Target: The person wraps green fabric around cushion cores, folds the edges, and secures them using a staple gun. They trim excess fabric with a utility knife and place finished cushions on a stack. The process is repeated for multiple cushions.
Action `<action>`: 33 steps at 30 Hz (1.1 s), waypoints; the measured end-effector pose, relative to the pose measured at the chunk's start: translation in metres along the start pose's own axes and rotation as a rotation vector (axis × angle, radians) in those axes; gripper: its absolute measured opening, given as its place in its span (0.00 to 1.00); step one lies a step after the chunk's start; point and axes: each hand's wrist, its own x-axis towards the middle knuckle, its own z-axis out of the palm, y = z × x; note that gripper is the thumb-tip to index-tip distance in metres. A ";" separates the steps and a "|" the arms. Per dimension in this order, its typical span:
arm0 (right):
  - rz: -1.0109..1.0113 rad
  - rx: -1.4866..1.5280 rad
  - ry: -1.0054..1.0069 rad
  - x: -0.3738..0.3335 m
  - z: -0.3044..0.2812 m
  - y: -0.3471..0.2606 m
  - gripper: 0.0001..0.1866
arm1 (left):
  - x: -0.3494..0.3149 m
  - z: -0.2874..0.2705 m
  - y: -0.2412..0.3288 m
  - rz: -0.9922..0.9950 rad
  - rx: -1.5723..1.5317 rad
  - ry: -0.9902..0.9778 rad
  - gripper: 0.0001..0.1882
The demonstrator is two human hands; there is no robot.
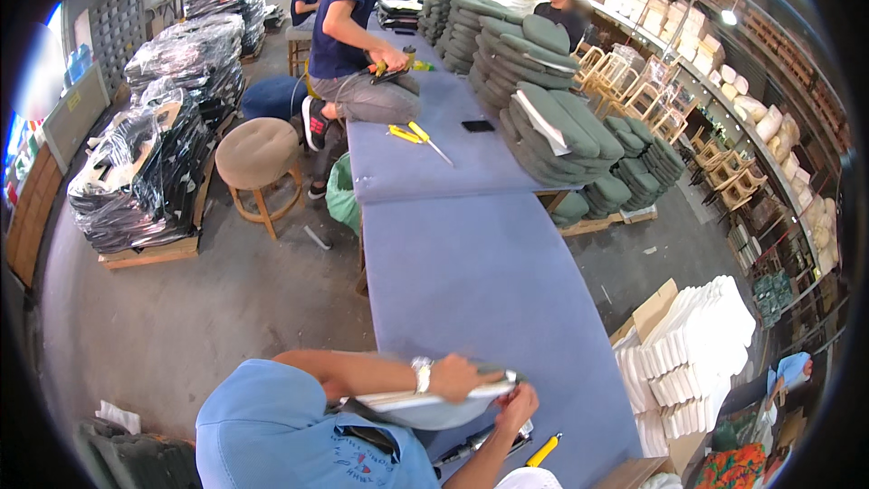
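A seat cushion (pixel 444 413) with grey-green fabric and a white edge is tilted up against my body at the near end of the table. My left hand (pixel 458 378), a silver watch on its wrist, grips the cushion's upper edge, its fingers slightly blurred. At the cushion's right corner, my right hand (pixel 518 406) pinches the fabric edge with bent fingers. Below that forearm, partly covered, lies a black and silver tool, seemingly a staple gun (pixel 480 442). Beside it rests a yellow-handled tool (pixel 545 450).
Farther along the blue-covered table (pixel 471 281) lie yellow-handled tools (pixel 421 134) and a black phone (pixel 478 126). A co-worker (pixel 348 36) kneels there holding a tool. Green cushions (pixel 561 127) are stacked right, white pads (pixel 692 353) nearer. A round stool (pixel 259 154) stands left.
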 end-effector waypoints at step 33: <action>-0.044 0.228 -0.006 -0.050 0.023 0.010 0.14 | 0.046 0.008 -0.010 0.299 -0.325 0.162 0.31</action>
